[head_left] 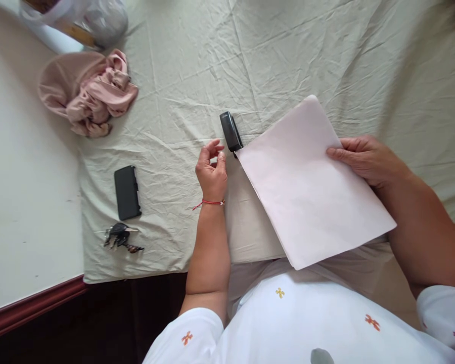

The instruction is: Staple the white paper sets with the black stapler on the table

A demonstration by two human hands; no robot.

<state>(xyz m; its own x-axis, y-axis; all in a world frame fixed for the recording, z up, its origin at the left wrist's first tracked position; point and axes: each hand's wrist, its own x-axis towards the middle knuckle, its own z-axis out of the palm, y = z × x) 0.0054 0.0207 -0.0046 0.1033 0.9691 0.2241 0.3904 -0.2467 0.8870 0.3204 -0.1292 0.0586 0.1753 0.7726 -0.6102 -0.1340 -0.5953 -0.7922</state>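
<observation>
Right of the frame's centre, a thin stack of plain white paper (314, 187) lies slanted, its left corner meeting the end of a small black stapler (230, 131). The right hand (364, 157) pinches the stack's right edge, thumb on top; the left hand (212, 171), fingers loosely curled with the thumb apart, hovers beside the stapler. At left rest a flat black phone-shaped object (127, 193) and dark keys (120, 236); crumpled pink fabric (94, 91) sits upper left, all on creased pale-green cloth (182, 81).

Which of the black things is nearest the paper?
The stapler: it sits right at one corner of the paper, while the flat black case and keys lie farther left.
</observation>
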